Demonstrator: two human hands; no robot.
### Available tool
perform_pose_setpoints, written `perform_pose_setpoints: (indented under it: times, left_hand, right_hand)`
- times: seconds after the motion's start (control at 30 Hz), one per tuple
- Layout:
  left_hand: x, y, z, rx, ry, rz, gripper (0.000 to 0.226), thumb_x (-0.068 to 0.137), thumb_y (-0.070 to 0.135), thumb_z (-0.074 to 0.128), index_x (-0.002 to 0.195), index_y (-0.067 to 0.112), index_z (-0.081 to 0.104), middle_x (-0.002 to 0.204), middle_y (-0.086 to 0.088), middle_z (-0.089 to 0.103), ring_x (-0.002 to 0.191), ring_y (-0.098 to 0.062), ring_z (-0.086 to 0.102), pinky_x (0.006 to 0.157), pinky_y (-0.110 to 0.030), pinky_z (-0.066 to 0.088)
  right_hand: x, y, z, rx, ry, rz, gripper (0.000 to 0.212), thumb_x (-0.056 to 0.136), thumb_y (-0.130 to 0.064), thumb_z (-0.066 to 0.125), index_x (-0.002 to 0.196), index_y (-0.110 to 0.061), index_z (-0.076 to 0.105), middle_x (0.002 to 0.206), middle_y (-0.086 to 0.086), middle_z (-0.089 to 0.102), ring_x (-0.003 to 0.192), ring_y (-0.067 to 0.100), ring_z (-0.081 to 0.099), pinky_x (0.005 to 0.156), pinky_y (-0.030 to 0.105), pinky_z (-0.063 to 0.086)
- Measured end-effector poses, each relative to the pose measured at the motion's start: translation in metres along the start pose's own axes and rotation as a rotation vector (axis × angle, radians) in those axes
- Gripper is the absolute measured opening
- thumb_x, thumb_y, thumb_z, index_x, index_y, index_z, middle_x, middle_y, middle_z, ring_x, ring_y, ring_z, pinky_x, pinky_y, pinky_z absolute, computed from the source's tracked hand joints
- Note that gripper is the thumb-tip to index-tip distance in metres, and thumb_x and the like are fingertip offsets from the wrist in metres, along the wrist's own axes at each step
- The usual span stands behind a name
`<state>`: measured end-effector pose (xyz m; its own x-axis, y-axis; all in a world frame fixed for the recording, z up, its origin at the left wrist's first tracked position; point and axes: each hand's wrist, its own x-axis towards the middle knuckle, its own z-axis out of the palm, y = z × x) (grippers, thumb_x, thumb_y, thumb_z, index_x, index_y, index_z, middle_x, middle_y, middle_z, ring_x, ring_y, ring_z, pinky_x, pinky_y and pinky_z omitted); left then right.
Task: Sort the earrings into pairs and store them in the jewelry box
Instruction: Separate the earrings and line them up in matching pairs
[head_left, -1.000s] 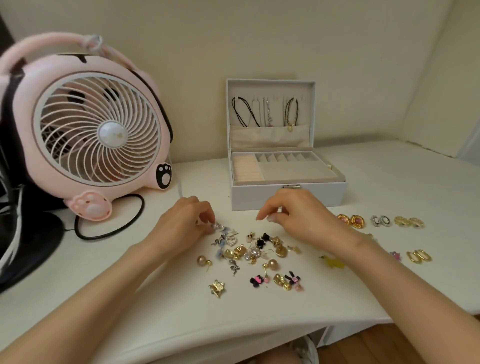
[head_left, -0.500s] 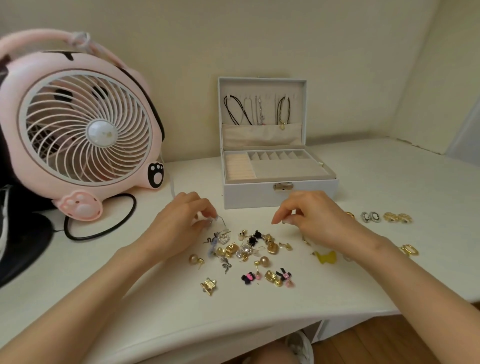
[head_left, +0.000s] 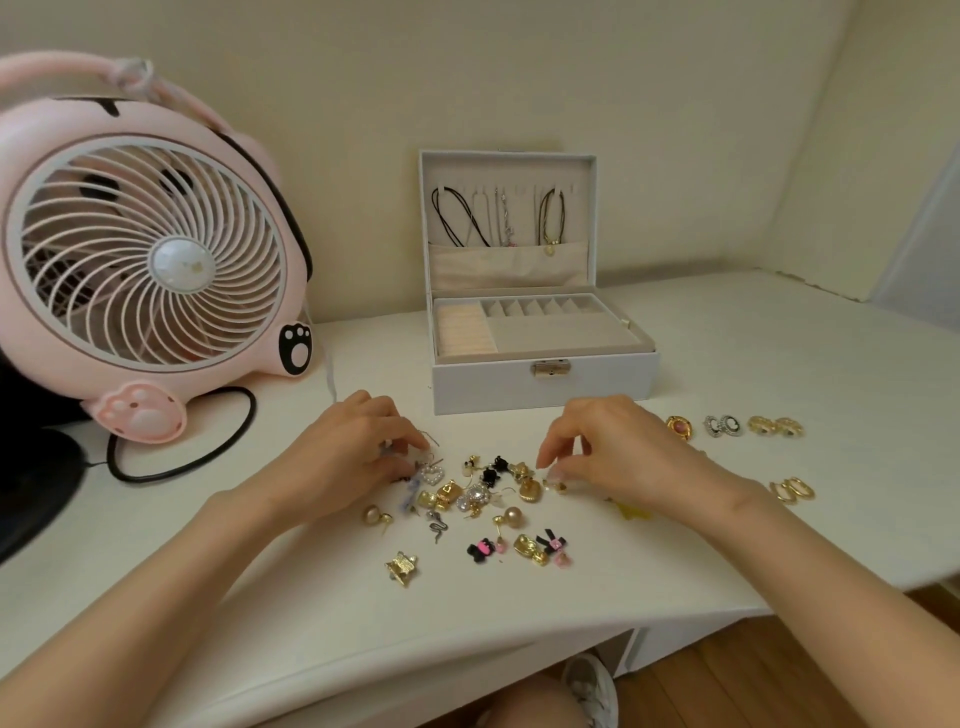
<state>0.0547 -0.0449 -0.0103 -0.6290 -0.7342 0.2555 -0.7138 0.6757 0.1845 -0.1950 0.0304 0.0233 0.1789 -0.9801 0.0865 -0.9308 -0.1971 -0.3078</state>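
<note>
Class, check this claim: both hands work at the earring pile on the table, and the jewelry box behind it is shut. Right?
No. The head view shows the jewelry box open, lid upright. The left hand and right hand do work at the earring pile on the table.

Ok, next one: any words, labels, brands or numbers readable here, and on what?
None can be read.
The pink fan carries only paw-print pictures, no lettering.
The clasp on the jewelry box is too small to show any marking.
</note>
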Motion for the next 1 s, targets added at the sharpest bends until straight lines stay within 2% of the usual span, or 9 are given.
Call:
perform_pose_setpoints:
  times: [0.1,0.27,0.37,0.47,0.63,0.77,0.87,1.0]
  left_hand:
    - [-0.001,-0.001,0.001,-0.003,0.015,-0.015,0.022,0.088,0.025,0.06,0.108,0.031,0.064,0.089,0.016,0.051,0.087,-0.008,0.042,0.07,-0.015,0.033]
    - [-0.002,0.001,0.001,-0.065,0.098,-0.023,0.016,0.089,0.025,0.058,0.102,0.029,0.064,0.09,0.016,0.056,0.085,-0.005,0.045,0.074,-0.022,0.04]
    - [0.0,0.002,-0.002,-0.113,0.148,-0.075,0.012,0.089,0.023,0.058,0.093,0.032,0.064,0.088,0.016,0.059,0.083,-0.004,0.048,0.072,-0.025,0.043]
    - [0.002,0.004,-0.006,-0.158,0.189,-0.122,0.011,0.088,0.02,0.059,0.086,0.03,0.063,0.085,0.015,0.06,0.081,-0.004,0.05,0.071,-0.028,0.044]
    - [0.015,0.024,-0.009,-0.168,0.037,-0.003,0.002,0.088,0.027,0.06,0.088,0.028,0.062,0.086,0.016,0.059,0.083,-0.005,0.049,0.075,-0.027,0.045]
    - [0.034,0.04,-0.004,-0.075,-0.083,0.034,0.011,0.088,0.031,0.059,0.096,0.025,0.061,0.094,0.01,0.058,0.088,-0.007,0.047,0.077,-0.025,0.044]
    - [0.045,0.043,0.001,-0.04,-0.154,0.012,0.006,0.086,0.028,0.062,0.09,0.023,0.061,0.092,0.01,0.055,0.086,-0.008,0.047,0.073,-0.023,0.041]
    - [0.05,0.041,0.004,-0.049,-0.173,-0.034,0.009,0.085,0.026,0.064,0.08,0.025,0.056,0.087,0.011,0.052,0.081,-0.008,0.046,0.068,-0.023,0.037]
  right_hand:
    - [0.002,-0.004,0.007,-0.059,-0.02,-0.01,0.01,0.081,-0.026,0.067,0.09,-0.029,0.071,0.089,-0.01,0.062,0.083,0.01,0.056,0.06,0.019,0.037]
    - [0.005,-0.006,0.013,-0.017,-0.033,0.006,0.004,0.08,-0.024,0.069,0.083,-0.022,0.07,0.086,-0.01,0.063,0.079,0.007,0.054,0.072,0.029,0.038]
    - [0.006,-0.004,0.007,0.087,0.062,0.005,0.004,0.081,-0.022,0.069,0.077,-0.023,0.067,0.082,-0.014,0.061,0.071,0.001,0.05,0.066,0.024,0.039]
    - [0.008,-0.004,0.0,0.215,0.151,0.016,0.012,0.081,-0.021,0.069,0.073,-0.024,0.062,0.081,-0.013,0.064,0.074,0.005,0.056,0.07,0.026,0.045]
    - [0.008,-0.008,0.0,0.308,0.173,0.009,0.017,0.077,-0.016,0.074,0.068,-0.024,0.062,0.073,-0.009,0.064,0.069,0.007,0.056,0.064,0.022,0.044]
    - [0.005,-0.009,0.001,0.31,0.18,0.009,0.011,0.074,-0.02,0.077,0.069,-0.026,0.069,0.076,-0.009,0.067,0.067,0.004,0.052,0.066,0.021,0.043]
    - [0.001,-0.006,-0.003,0.341,0.182,0.014,0.012,0.07,-0.02,0.08,0.068,-0.025,0.069,0.071,-0.009,0.068,0.064,0.002,0.052,0.06,0.014,0.04]
    - [-0.005,-0.001,-0.008,0.422,0.19,0.034,0.015,0.066,-0.021,0.083,0.069,-0.022,0.068,0.068,-0.001,0.066,0.059,0.003,0.051,0.058,0.015,0.041]
